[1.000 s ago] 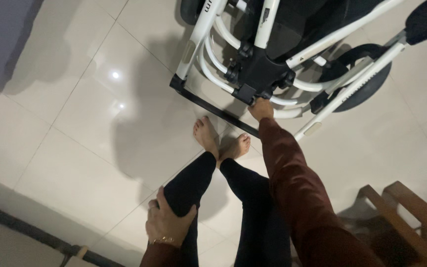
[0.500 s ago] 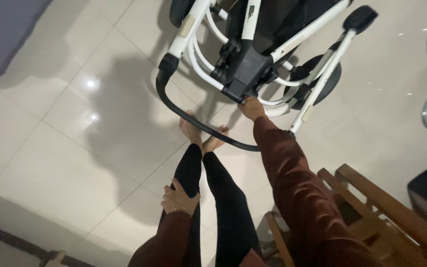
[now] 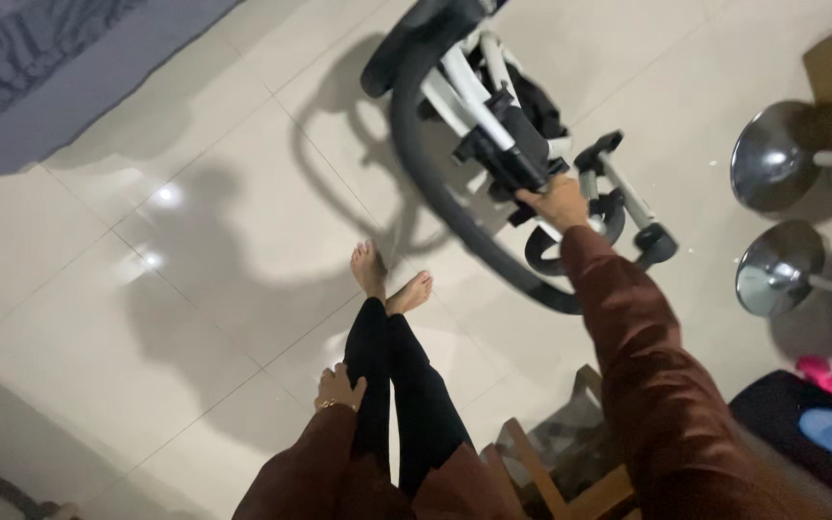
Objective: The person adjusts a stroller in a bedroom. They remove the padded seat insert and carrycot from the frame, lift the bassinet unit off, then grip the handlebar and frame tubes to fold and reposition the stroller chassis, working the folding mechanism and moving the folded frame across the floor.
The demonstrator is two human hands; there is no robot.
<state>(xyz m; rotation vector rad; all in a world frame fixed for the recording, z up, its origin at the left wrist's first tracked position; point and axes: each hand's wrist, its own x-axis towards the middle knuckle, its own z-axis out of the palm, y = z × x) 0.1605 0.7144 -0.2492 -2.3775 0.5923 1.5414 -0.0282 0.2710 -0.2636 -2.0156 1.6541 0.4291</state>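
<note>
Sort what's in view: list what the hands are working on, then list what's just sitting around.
In hand:
- folded stroller, gripped at its black frame joint by the right hand
- left hand, resting on the person's own thigh

Lying about:
- two shiny round stool bases
- wooden chair
- grey rug

Dim indoor light; glare spots on glossy floor (image 3: 161,195); soft shadows; slight motion blur.

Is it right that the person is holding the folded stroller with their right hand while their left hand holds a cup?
Not quite. In the head view the right hand does grip the folded stroller on the tiled floor, but the left hand holds no cup. It rests empty on the person's own leg.
</note>
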